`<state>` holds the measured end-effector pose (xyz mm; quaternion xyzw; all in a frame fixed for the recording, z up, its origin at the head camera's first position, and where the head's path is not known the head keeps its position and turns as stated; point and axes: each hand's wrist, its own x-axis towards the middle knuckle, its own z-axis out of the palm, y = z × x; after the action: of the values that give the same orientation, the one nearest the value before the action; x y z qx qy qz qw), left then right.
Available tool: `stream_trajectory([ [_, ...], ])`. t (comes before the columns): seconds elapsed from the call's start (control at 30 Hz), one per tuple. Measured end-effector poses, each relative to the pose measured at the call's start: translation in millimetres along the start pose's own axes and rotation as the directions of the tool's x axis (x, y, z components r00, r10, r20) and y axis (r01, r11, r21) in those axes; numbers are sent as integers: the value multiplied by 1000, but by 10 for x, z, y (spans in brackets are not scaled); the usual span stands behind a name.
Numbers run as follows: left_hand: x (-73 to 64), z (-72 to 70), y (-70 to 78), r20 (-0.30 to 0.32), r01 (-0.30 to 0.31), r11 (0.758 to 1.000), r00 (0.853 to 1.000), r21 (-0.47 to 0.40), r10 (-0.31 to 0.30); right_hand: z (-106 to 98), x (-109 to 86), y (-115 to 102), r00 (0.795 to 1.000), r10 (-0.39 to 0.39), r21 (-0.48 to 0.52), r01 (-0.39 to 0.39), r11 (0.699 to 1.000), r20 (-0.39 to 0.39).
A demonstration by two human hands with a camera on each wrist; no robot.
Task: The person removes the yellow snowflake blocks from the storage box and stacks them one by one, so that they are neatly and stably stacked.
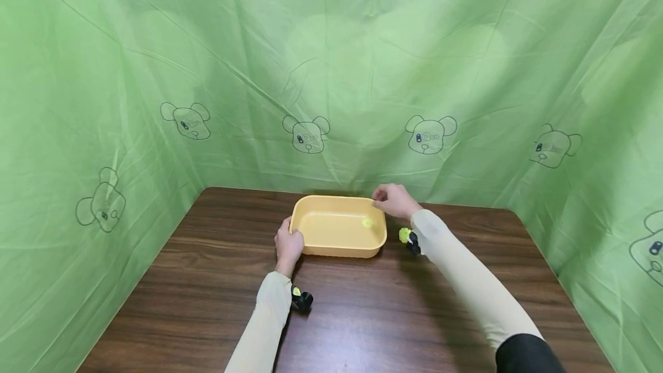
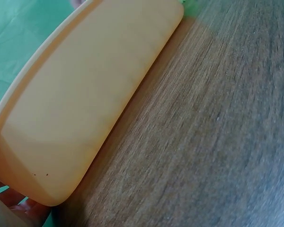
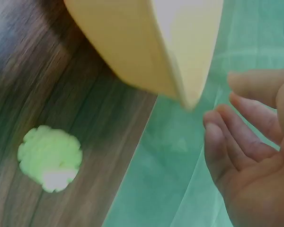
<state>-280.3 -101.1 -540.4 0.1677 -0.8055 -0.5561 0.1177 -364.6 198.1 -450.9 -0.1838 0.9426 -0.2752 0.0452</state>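
Observation:
A yellow rectangular tub point(image 1: 339, 251) stands on the table. My left hand point(image 1: 288, 244) grips its left end, the thumb over the rim and the fingers outside; in the left wrist view the tub's long side wall point(image 2: 85, 90) hides most of that hand. My right hand point(image 1: 396, 201) is at the tub's far right corner. The right wrist view shows its fingers point(image 3: 215, 146) loosely bent, apart from the tub's corner point(image 3: 146, 61), with nothing between them. Inside the tub, toward the right, lies a small yellow-green piece point(image 1: 367, 223). A scalloped yellow-green piece point(image 3: 49, 158) rests on the table beside my right wrist.
The dark wood-grain table point(image 1: 207, 304) extends toward me on both sides of the tub. A green curtain point(image 1: 362, 73) with bear drawings hangs behind and at both sides. Small black wrist cameras point(image 1: 302, 301) sit on both wrists.

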Motion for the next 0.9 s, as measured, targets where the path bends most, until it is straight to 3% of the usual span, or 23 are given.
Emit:
stream_trajectory([
  [0.13, 8, 12, -11, -6, -5, 1000, 1000, -1, 5, 150, 112, -150, 997, -5, -58, 9, 998, 72],
  [0.27, 16, 19, -18, -6, -13, 1000, 1000, 5, 13, 315, 194, -259, 992, 41, -141, -24, 990, 123],
  [0.47, 14, 12, -11, 0, -9, 1000, 1000, -6, 9, 540, 249, -389, 986, 103, -350, -50, 935, 134],
  [0.67, 26, 18, -18, -1, -16, 1000, 1000, -8, 16, 697, 256, -410, 990, 64, -509, 7, 861, 122],
  [0.9, 28, 16, -20, -2, -31, 999, 1000, -24, 31, 783, 295, -317, 989, 71, -531, 9, 847, 131],
])
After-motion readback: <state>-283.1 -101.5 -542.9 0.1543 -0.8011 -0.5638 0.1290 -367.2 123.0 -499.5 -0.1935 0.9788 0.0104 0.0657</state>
